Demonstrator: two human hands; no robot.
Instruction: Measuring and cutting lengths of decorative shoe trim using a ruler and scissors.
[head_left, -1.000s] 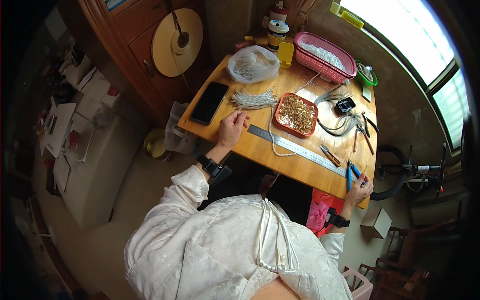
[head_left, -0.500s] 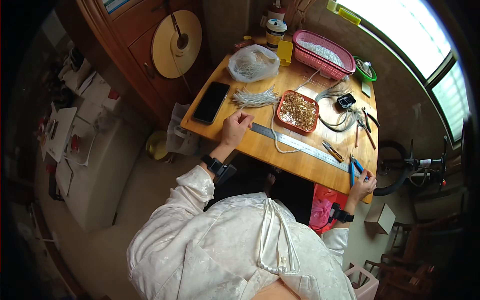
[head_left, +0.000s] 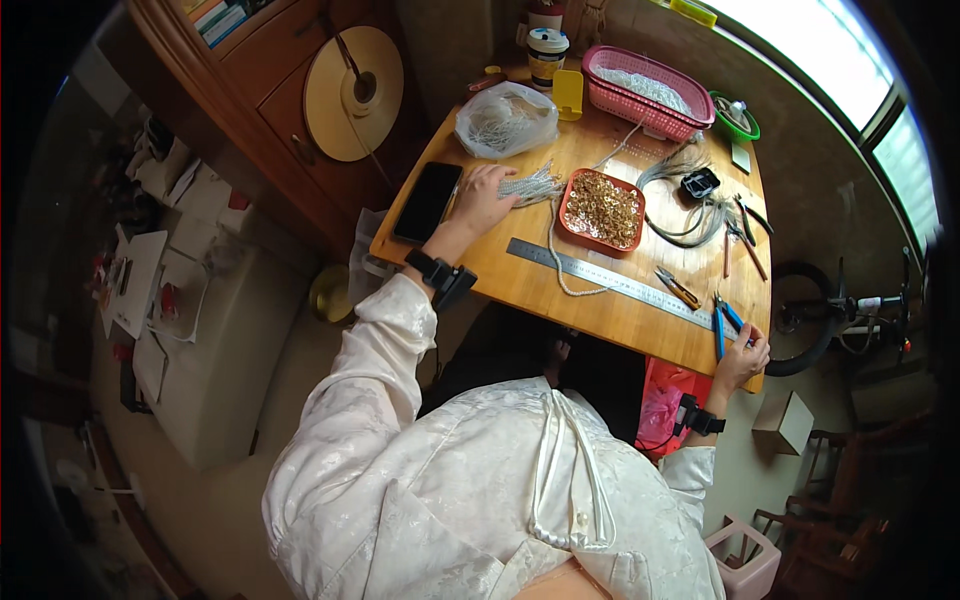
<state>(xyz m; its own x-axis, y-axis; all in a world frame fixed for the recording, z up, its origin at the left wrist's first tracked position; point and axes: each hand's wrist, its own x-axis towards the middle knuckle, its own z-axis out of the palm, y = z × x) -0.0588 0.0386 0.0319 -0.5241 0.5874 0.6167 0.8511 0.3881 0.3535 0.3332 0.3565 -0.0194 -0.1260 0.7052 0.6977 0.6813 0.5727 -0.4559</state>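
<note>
My left hand (head_left: 482,198) lies over the near-left end of a bundle of short silvery-white beaded strands (head_left: 532,188), its fingers curled on it; the covered end is hidden. At the table's front right corner, my right hand (head_left: 742,360) is closed round one handle of small blue-handled pliers (head_left: 720,330), which lie spread with the jaws pointing away. The far end of a steel ruler (head_left: 610,280) runs close to that hand. A longer string of pale beads (head_left: 556,268) crosses the ruler. A red tray (head_left: 572,233) full of small gold-coloured pieces sits beside the bundle.
Left of the bundle lies a black phone (head_left: 428,203). Behind stand a plastic bag of strands (head_left: 506,120), a lidded cup (head_left: 547,58) and pink baskets (head_left: 650,90). Yellow-handled snips (head_left: 680,290), more pliers (head_left: 745,240), a black box (head_left: 700,183) and grey cords (head_left: 690,235) occupy the right side.
My left hand has moved away from the ruler's left end, up onto the bundle of strands. My right hand stays at the pliers, and the view has shifted slightly.
</note>
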